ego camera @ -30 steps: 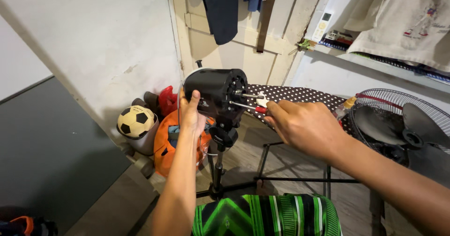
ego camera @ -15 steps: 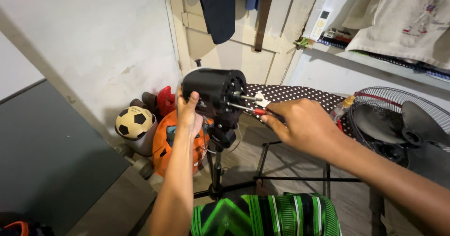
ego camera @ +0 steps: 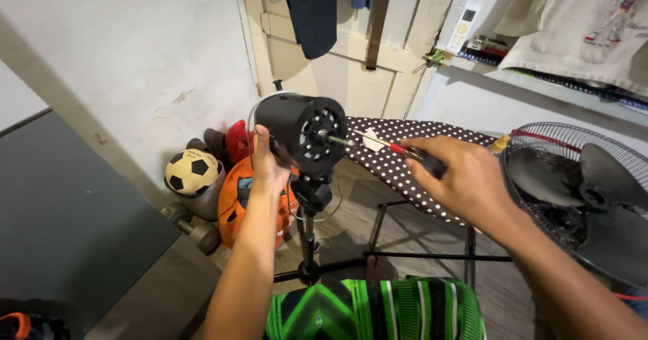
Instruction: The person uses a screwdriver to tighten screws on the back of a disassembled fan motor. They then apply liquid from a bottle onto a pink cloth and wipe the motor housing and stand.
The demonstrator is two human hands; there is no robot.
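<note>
From the head camera, a black fan motor (ego camera: 300, 132) sits on a thin stand (ego camera: 308, 235) near the middle of the frame. The left hand (ego camera: 268, 166) wraps its fingers around the motor's left side. The right hand (ego camera: 466, 178), right of centre, is closed around a screwdriver (ego camera: 398, 149) with a red and black handle, whose tip meets the motor's front shaft. Behind lies a polka-dot ironing board (ego camera: 405, 158). A fan grille with blades (ego camera: 580, 198) stands at the right edge. A football (ego camera: 194, 172) rests at the left by the wall.
</note>
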